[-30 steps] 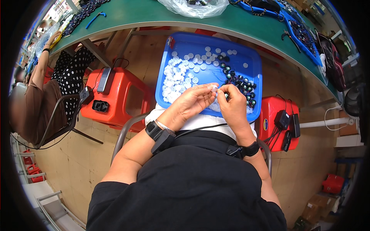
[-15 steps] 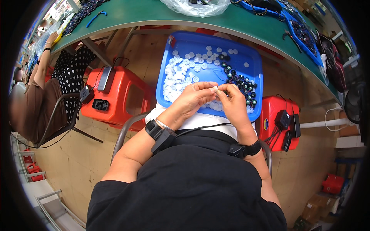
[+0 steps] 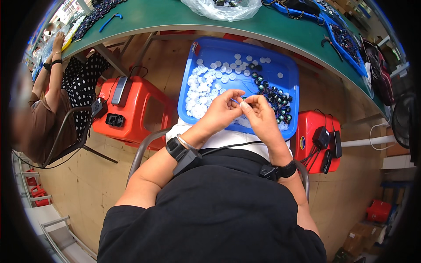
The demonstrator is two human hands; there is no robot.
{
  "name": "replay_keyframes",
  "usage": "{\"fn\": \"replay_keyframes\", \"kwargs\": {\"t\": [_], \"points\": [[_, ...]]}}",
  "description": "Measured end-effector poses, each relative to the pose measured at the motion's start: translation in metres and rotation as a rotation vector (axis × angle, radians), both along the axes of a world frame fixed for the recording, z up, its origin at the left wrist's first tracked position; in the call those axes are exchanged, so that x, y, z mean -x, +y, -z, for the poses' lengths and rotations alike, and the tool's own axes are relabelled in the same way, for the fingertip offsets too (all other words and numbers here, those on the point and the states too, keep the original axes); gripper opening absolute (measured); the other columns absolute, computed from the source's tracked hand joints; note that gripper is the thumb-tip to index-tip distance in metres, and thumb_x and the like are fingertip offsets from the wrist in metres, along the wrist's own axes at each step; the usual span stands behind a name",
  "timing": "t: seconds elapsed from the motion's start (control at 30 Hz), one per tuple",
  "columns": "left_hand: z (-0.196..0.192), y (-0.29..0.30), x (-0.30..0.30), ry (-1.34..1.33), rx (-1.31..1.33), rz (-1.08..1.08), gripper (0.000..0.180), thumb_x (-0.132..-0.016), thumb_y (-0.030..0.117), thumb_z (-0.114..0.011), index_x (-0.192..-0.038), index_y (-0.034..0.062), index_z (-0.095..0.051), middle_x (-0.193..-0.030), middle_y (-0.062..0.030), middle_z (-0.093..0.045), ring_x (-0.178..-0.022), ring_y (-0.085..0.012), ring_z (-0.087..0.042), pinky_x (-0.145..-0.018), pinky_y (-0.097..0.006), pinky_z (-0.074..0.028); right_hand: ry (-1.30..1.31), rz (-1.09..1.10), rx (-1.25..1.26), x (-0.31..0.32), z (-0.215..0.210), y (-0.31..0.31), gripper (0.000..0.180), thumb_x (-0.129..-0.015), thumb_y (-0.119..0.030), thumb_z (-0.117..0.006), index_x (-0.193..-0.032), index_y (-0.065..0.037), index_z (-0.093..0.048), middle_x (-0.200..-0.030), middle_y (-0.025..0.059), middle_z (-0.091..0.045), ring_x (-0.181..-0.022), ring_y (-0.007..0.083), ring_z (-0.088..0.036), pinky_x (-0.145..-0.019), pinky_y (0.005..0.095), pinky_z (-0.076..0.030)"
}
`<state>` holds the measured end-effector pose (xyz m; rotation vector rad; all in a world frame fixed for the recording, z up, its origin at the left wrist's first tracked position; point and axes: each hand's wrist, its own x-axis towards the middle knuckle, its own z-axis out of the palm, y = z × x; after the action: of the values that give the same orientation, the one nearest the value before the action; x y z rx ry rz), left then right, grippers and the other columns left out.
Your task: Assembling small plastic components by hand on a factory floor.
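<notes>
My left hand and my right hand meet fingertip to fingertip above the near half of a blue plastic tray. Both are closed in a pinch, and whatever lies between the fingertips is too small and too covered to name. White round plastic pieces are heaped at the tray's left, with several scattered toward its far side. Dark shiny bead-like parts with thin wires lie bunched at the right, beside my right hand.
The tray rests in front of my lap. Red stools stand on both sides, bearing black devices and cables. Beyond runs a green table with a clear plastic bag and blue trays. A co-worker sits at the left.
The white bit that showed between my fingertips no longer shows there. My hands have shifted slightly left, with the fingertips a little further apart. The co-worker's arms have moved.
</notes>
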<state>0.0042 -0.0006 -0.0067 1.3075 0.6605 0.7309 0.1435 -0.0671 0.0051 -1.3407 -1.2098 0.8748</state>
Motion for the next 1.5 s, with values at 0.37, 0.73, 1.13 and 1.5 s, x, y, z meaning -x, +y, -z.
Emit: {"fn": "replay_keyframes", "kwargs": {"t": [0.37,0.73,1.13,1.5], "points": [[-0.015,-0.003,0.003,0.012,0.102,0.084,0.041,-0.085,0.003,-0.065,-0.123,-0.0016,-0.050,-0.111,-0.0066,-0.056,-0.098,-0.0128,-0.056,-0.086,-0.027,-0.048,-0.223,0.212,-0.175,-0.010,-0.001,0.007,0.011,-0.085,-0.011,-0.066,-0.084,-0.001,-0.060,-0.073,0.0035,-0.062,-0.067,0.0078,-0.056,-0.059,0.0239,-0.046],[-0.017,-0.004,-0.001,-0.271,0.594,0.215,0.031,-0.095,0.030,-0.056,-0.099,0.0001,-0.061,-0.088,-0.0080,-0.065,-0.076,-0.0139,-0.065,-0.071,-0.024,-0.055,-0.511,0.274,-0.392,-0.006,-0.011,0.000,0.012,-0.085,-0.007,-0.064,-0.085,-0.001,-0.053,-0.074,0.0110,-0.056,-0.064,0.0258,-0.057,-0.057,0.0349,-0.046],[-0.029,-0.010,0.002,-0.117,0.195,0.055,0.028,-0.091,0.016,-0.062,-0.111,-0.0031,-0.056,-0.092,-0.0099,-0.065,-0.081,-0.0129,-0.063,-0.074,-0.025,-0.052,0.133,0.150,-0.098,-0.012,-0.003,0.005,0.013,-0.092,-0.014,-0.061,-0.090,-0.002,-0.056,-0.079,0.0027,-0.062,-0.064,0.0085,-0.057,-0.060,0.0215,-0.048],[-0.015,-0.010,0.000,-0.044,0.037,0.013,0.029,-0.089,0.012,-0.064,-0.113,-0.0051,-0.059,-0.091,-0.0081,-0.066,-0.075,-0.0104,-0.062,-0.070,-0.024,-0.052,0.528,-0.019,0.231,-0.023,0.004,0.004,0.020,-0.094,-0.022,-0.058,-0.087,-0.004,-0.059,-0.073,-0.0001,-0.058,-0.061,0.0058,-0.052,-0.056,0.0196,-0.044]]}}
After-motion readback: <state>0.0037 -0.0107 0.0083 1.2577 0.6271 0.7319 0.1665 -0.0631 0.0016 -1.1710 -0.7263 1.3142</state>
